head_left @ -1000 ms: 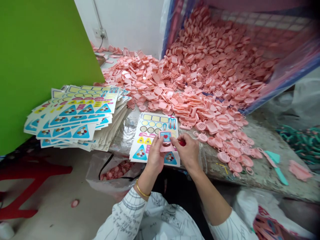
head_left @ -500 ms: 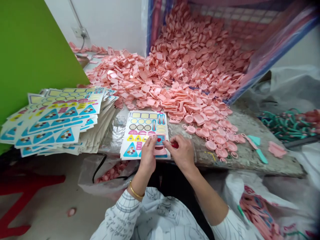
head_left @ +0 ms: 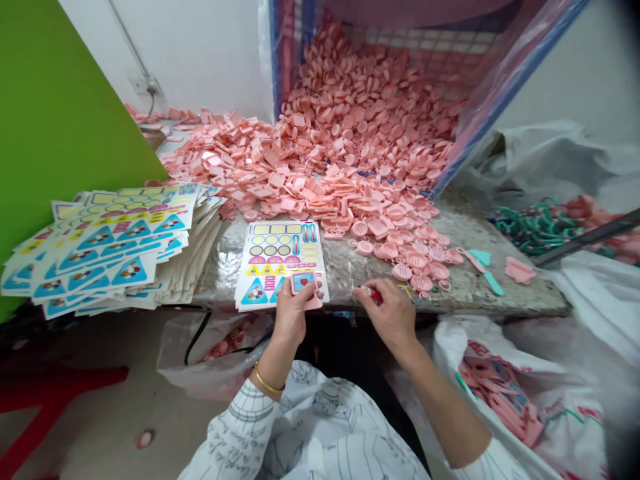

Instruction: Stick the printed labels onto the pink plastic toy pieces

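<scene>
My left hand (head_left: 291,313) is closed on a pink plastic piece (head_left: 314,301), which bears a blue sticker with a red heart. It holds the piece over the lower right of a sticker sheet stack (head_left: 265,270) at the table's front edge. To the right, my right hand (head_left: 393,313) is closed on a small red tool (head_left: 375,295); fingers hide most of it, so its kind is unclear. That hand is apart from the sheets, above the table. The sheets carry yellow, pink and blue printed shapes.
A heap of pink plastic pieces (head_left: 300,190) spills from a blue-edged crate (head_left: 275,60). More sticker sheets (head_left: 115,247) lie at left beside a green panel (head_left: 55,120). At right lies a teal tool (head_left: 493,283); below, a white sack (head_left: 450,340) holds pink pieces.
My right hand has moved right, away from the pink piece and sheets. My left hand has lifted and tilted the piece, and its heart sticker shows more fully. The camera view has shifted.
</scene>
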The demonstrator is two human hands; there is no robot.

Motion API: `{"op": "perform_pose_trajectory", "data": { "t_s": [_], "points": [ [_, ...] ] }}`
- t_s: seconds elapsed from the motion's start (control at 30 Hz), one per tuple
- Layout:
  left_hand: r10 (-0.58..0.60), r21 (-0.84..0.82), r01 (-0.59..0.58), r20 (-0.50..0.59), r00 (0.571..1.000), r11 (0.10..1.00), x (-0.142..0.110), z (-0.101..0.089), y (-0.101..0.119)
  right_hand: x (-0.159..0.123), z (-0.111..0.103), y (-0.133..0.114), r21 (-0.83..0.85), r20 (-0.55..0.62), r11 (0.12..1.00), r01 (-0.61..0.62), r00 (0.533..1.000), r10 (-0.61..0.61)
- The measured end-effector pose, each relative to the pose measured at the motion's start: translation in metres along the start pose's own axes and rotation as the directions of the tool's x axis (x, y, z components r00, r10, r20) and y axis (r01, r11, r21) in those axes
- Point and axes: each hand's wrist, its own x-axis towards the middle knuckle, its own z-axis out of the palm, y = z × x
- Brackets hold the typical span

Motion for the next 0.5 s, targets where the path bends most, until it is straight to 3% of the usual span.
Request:
{"op": "perform_pose_trajectory", "data": {
  "t_s": [0.13,0.3,0.43,0.5],
  "points": [
    [-0.032,0.035,0.029,0.080,0.996,0.999,-0.009,0.005,-0.006,-0.020,-0.024,0.035,0.082,0.028,0.984,-0.160,0.987,0.158],
    [-0.137,0.053,0.129,0.224,0.965,0.990,-0.032,0.021,-0.031,-0.044,-0.045,0.057,0.161,0.044,0.933,-0.322,0.947,0.319],
    [-0.267,0.109,0.243,0.370,0.890,0.964,-0.055,0.035,-0.065,-0.052,-0.073,0.071,0.145,-0.036,0.928,-0.344,0.935,0.352],
    [-0.379,0.168,0.340,0.439,0.815,0.925,-0.070,0.052,-0.091,-0.051,-0.090,0.079,0.132,-0.088,0.924,-0.359,0.924,0.372]
  ]
}}
